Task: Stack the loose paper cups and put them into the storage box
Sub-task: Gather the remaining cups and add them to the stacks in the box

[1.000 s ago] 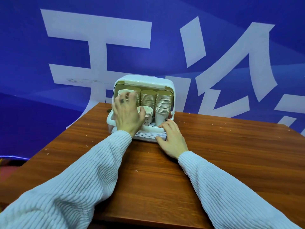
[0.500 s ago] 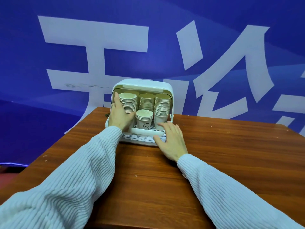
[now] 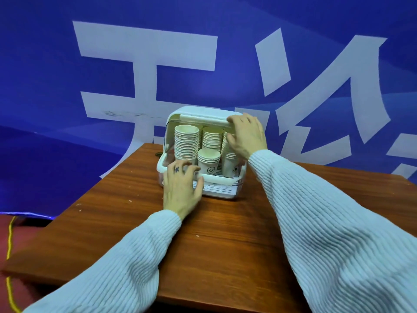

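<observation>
My left hand (image 3: 181, 188) rests on the front rim of the storage box (image 3: 171, 163), fingers loosely spread, holding nothing. Bare table (image 3: 225, 245) lies open near me. Inside the box stand the cup stacks (image 3: 186, 143), a shorter stack (image 3: 208, 160) in front. My right hand (image 3: 246, 135) curls over the raised lid's edge (image 3: 203, 118), gripping it above the cups.
</observation>
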